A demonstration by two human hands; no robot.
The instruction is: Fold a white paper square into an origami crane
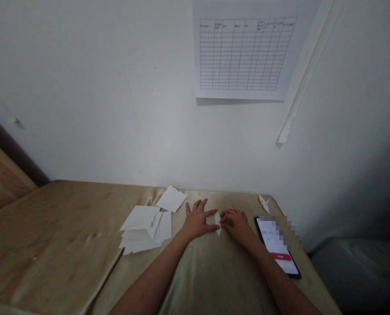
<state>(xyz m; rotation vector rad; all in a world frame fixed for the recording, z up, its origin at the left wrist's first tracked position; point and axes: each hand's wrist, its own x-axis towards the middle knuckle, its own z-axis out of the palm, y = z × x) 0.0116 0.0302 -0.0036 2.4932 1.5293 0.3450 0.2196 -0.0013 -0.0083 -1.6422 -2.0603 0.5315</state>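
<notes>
A small white folded paper [217, 224], narrow and pointed at both ends, lies on the cloth-covered surface between my hands. My left hand [196, 222] holds it from the left with thumb and index fingertips, one near its upper part and one lower down; the other fingers are spread. At the paper's right edge, my right hand [236, 224] has its fingers bent and pinched onto it. The fingertips partly cover the paper's sides. A folded paper crane [264, 203] rests near the far right corner.
Loose white paper sheets [141, 218] lie piled left of my hands, with a square sheet [172, 199] behind them. A lit phone [276, 247] lies right of my right forearm. The wall [149, 131] behind carries a printed table sheet [241, 57].
</notes>
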